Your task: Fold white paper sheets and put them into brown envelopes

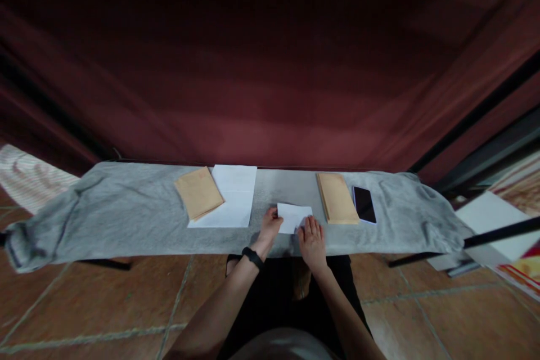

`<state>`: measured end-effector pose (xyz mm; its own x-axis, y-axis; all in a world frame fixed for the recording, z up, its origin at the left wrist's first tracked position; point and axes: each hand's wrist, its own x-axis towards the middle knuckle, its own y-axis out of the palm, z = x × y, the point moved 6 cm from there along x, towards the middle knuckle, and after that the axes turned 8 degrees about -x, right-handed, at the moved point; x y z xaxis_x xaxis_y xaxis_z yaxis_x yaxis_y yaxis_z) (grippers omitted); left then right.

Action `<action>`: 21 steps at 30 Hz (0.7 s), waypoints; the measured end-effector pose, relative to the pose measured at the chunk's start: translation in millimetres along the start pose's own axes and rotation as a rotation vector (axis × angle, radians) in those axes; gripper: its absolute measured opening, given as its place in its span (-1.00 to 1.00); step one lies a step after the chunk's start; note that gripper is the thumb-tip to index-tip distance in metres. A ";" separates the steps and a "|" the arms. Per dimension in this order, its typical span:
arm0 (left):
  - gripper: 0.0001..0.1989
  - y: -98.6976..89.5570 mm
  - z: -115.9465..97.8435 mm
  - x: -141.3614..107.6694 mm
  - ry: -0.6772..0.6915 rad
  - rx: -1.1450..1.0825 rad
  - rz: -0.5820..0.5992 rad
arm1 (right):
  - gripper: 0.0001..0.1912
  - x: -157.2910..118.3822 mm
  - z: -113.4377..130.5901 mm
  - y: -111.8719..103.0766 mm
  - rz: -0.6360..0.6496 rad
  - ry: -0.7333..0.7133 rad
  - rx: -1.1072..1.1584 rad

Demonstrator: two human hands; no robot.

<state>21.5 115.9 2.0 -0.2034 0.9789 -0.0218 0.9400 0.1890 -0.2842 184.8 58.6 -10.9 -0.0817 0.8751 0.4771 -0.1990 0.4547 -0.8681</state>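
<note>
And there it was, the small white paper (291, 219), right between the two hands, low on the grey cloth (135, 208), its long axis running crosswise from one grip to the other! The left hand (270, 225) had the left end in a pinch, thumb on top, the other fingers curled in at the edge; whether they reached underneath, I could not tell from where I stood. At the opposite end, the right hand (313, 241) lay palm down, fingers stretched forward and close together, tips on the paper's right side, clasping nothing. Neither was nearer: both touched it. The forearms came in from the near side, slanting towards each other (a black wristband (253, 259) sat on the left wrist, quite the accessory). Out left of the pinch lay a larger white sheet (237, 202), a brown paper stack (199, 194) partly over it; just right of the flat hand, and a little beyond, came a second brown stack (338, 199), then a phone (364, 204) farther right again.
</note>
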 end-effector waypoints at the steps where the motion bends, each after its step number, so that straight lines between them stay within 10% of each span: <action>1: -0.66 -1.8 -3.6 -1.1 0.004 -0.017 -0.009 | -0.47 0.5 6.1 -1.1 0.029 -0.038 0.021; 7: -0.72 -10.0 -46.1 -12.5 0.069 -0.097 -0.024 | -0.26 20.7 47.8 -23.7 0.189 -0.110 0.350; 13: -0.73 -23.5 -78.0 -13.9 0.137 -0.131 -0.011 | -0.57 52.3 26.7 -45.1 0.076 0.270 0.738; 18: -0.65 -154.5 -45.3 18.9 0.059 0.062 -0.409 | -0.64 48.2 -25.4 -22.6 -0.027 0.699 1.295; 21: -0.61 -243.0 -7.5 26.6 -0.236 0.440 -0.658 | -0.68 41.7 -41.0 -3.7 -0.022 0.740 1.329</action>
<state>-210.4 96.6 77.6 -0.7733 0.6272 0.0932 0.4251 0.6219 -0.6577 222.2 100.2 6.6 0.3453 0.9378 -0.0367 -0.9344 0.3472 0.0795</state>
